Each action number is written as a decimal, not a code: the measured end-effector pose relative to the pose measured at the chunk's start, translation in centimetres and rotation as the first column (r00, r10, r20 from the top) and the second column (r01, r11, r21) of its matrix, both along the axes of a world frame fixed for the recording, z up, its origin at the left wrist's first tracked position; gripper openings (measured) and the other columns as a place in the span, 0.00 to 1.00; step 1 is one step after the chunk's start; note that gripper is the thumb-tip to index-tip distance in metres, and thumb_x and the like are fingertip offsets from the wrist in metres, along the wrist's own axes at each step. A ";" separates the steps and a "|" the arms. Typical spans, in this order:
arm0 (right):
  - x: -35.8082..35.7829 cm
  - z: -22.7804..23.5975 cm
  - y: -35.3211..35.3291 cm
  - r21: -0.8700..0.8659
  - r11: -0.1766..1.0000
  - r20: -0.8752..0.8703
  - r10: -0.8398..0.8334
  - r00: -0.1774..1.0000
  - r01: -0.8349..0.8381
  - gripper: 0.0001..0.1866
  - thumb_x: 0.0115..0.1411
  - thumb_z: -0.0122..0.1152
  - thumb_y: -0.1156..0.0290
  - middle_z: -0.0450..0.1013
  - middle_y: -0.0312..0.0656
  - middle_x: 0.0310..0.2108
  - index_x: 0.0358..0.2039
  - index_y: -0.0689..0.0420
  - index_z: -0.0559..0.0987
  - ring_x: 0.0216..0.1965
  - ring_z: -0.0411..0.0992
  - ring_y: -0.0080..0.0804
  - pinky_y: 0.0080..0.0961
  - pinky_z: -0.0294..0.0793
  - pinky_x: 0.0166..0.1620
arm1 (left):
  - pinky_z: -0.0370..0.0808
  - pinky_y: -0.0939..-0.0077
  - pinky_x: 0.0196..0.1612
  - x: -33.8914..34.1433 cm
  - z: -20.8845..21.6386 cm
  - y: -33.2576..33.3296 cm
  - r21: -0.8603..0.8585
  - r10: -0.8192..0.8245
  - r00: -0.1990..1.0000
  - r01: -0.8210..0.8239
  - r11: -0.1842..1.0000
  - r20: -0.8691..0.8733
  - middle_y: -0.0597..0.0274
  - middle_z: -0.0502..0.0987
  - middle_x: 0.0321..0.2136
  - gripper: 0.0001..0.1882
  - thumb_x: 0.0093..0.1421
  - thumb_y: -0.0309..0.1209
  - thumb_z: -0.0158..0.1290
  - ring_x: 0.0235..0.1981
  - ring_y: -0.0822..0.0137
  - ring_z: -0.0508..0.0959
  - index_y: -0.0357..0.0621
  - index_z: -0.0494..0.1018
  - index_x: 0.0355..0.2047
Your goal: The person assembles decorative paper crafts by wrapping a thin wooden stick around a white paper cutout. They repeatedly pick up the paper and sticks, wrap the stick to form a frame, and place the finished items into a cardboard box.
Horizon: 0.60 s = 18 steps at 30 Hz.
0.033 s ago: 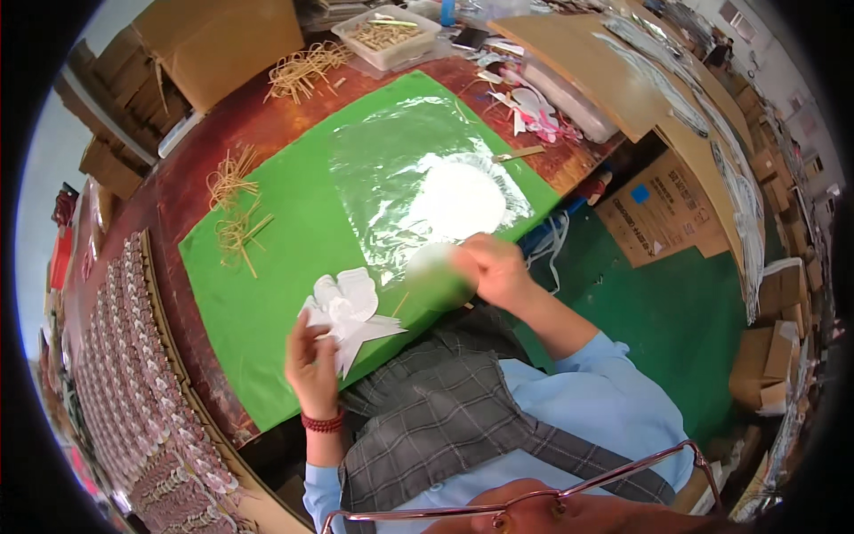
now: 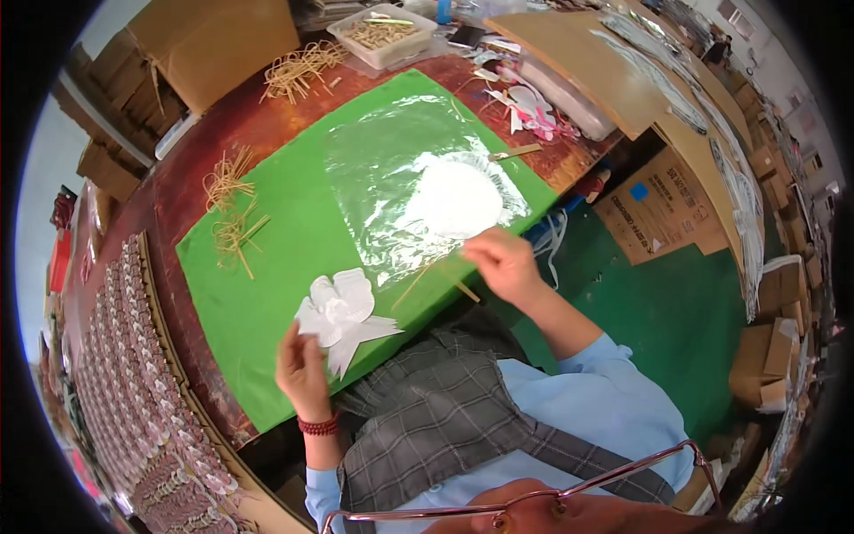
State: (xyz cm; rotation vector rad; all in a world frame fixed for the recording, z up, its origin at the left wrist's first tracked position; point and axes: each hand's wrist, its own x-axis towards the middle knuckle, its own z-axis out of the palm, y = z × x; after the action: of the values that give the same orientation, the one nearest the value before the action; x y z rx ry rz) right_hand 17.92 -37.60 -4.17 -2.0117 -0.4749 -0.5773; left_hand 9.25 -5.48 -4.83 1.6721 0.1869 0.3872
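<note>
A white paper-like bow or flower shape (image 2: 342,304), with rounded lobes and pointed tails, lies on the green cloth (image 2: 276,303) near the table's front edge. At its left edge is my left hand (image 2: 304,369), the fingers slightly apart and the tips beside or just touching the white piece. My right hand (image 2: 504,265) hovers by the cloth's right front edge with thumb and fingers pinched; what they hold, if anything, is too small to make out. Just left of it lie a thin straw strand (image 2: 410,284) and a short brown strip (image 2: 465,292). Beyond stretches a clear plastic sheet (image 2: 374,160).
A bright white round thing (image 2: 459,198) sits on the plastic. Straw bows (image 2: 238,233) lie on the left, more straw (image 2: 302,73) at the back beside a plastic tub (image 2: 382,36). Rows of small ornaments (image 2: 147,374) border the left; cardboard (image 2: 587,67) rises at right.
My left hand has shifted slightly left, off the white piece's face to its edge. The pale blur beside my right fingers is gone, and that hand has moved slightly.
</note>
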 end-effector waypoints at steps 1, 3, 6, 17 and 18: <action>0.0 -0.4 -1.8 -0.004 0.996 0.032 -0.086 0.996 0.086 0.04 0.52 0.64 0.80 0.75 0.44 0.26 0.29 0.61 0.79 0.26 0.74 0.37 0.26 0.71 0.30 | 0.69 0.86 0.31 -0.5 -0.9 1.1 0.107 0.100 0.994 -0.095 0.990 -0.041 0.64 0.75 0.31 0.14 0.61 0.21 0.51 0.27 0.79 0.71 0.34 0.72 0.48; 0.0 -1.8 -4.3 0.011 0.983 -0.026 -0.185 0.982 0.185 0.04 0.52 0.64 0.81 0.75 0.43 0.26 0.30 0.61 0.79 0.26 0.74 0.37 0.25 0.71 0.30 | 0.68 0.85 0.29 -1.0 -2.6 2.3 0.254 0.245 0.969 -0.232 0.939 -0.019 0.65 0.74 0.28 0.10 0.62 0.23 0.51 0.26 0.79 0.69 0.33 0.74 0.43; 0.5 -3.4 -5.2 0.026 0.967 -0.046 -0.251 0.967 0.252 0.04 0.52 0.63 0.80 0.74 0.43 0.25 0.30 0.62 0.78 0.26 0.74 0.36 0.25 0.71 0.30 | 0.67 0.83 0.29 -1.2 -4.3 2.8 0.358 0.326 0.942 -0.334 0.872 0.083 0.65 0.74 0.26 0.08 0.63 0.25 0.52 0.26 0.78 0.69 0.32 0.75 0.39; 1.6 -4.8 -5.2 -0.004 0.968 -0.100 -0.252 0.963 0.253 0.04 0.51 0.64 0.79 0.73 0.43 0.24 0.28 0.61 0.78 0.25 0.73 0.38 0.27 0.71 0.30 | 0.66 0.81 0.25 -0.7 -4.4 2.2 0.552 0.336 0.931 -0.356 0.754 0.140 0.63 0.74 0.24 0.08 0.62 0.26 0.53 0.22 0.76 0.68 0.31 0.75 0.35; 1.6 -4.7 -5.2 -0.024 0.967 -0.100 -0.257 0.961 0.256 0.04 0.51 0.64 0.79 0.73 0.44 0.24 0.28 0.60 0.78 0.26 0.73 0.39 0.28 0.71 0.30 | 0.66 0.80 0.25 -0.7 -4.4 2.2 0.553 0.333 0.931 -0.358 0.752 0.150 0.62 0.74 0.24 0.07 0.62 0.26 0.53 0.22 0.76 0.67 0.31 0.75 0.35</action>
State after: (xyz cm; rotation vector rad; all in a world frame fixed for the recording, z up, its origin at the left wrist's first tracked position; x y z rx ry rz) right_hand 19.50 -42.83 -8.87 -2.1171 -0.1553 -0.6247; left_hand 8.57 -3.29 -9.24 2.2317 0.3819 0.8242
